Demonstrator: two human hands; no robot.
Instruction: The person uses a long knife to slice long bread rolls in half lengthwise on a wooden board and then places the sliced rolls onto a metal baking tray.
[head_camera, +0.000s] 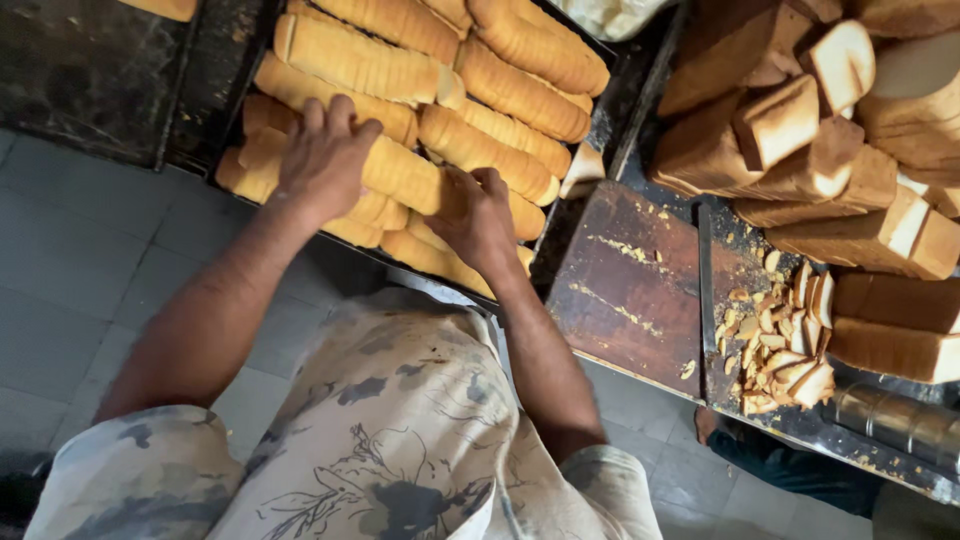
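Hands grip one sliced rusk loaf (405, 178) at the near edge of a dark baking tray (225, 60): left hand (322, 160) clenched over one end, right hand (480, 215) grasping the other. Loaf looks light, dry and crumbly, likely to split between slices, so pressing in from both ends suits. Ridged golden cylinders fill the tray; square crusted bread loaves (800, 150) and offcuts (780, 350) sit on the worn bench (630, 290).

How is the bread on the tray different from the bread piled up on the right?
The tray loaves are long, rounded rolls cut into thin slices; the piled loaves are square blocks with flat sides. The tray loaves lie in neat rows, the piled ones are jumbled at angles. Both hands, left hand and right hand, touch a tray loaf; none touches the pile. Both are golden brown.
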